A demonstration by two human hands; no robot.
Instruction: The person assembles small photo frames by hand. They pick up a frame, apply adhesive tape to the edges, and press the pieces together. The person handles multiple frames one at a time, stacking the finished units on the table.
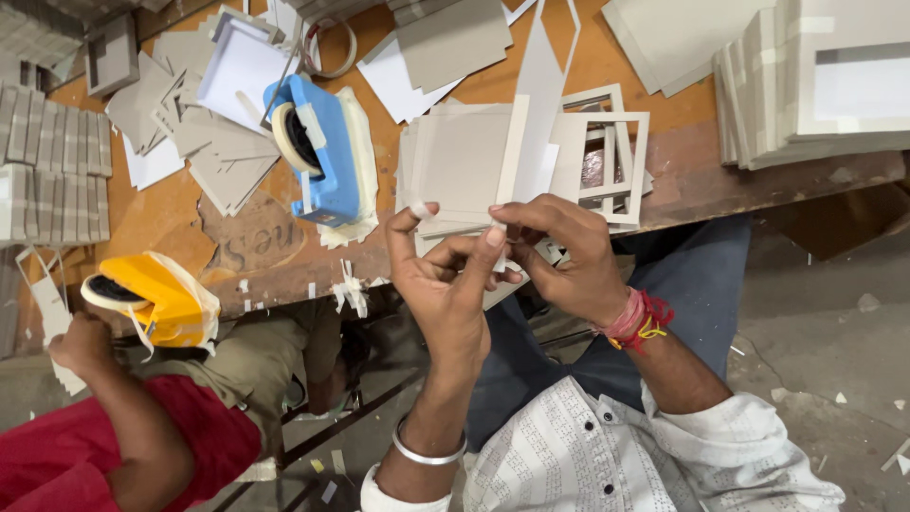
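- My left hand (445,284) is raised near the middle of the view, fingers curled together, with a small strip of white tape (420,209) stuck on the tip of the forefinger at about 11 o'clock from the palm.
- My right hand (569,261) sits just at 3 o'clock of the left, touching it; its thumb and forefinger are pinched shut on a small white piece (497,226) that the left fingers also meet. I cannot tell exactly what that piece is.
- At 12 o'clock from both hands, a stack of grey card panels (464,166) lies at the near edge of the wooden table (682,190), with white card frames (616,161) just beside it at 2 o'clock.
- A blue tape dispenser (322,147) stands on the table at 10 o'clock from my left hand, well apart from it.
- A yellow tape dispenser (152,299) sits at 9 o'clock, at the table edge, close to another person's hand (81,346); that person wears a red sleeve (85,455).
- More stacks of grey card boxes (815,81) rise at 1 o'clock, far corner.
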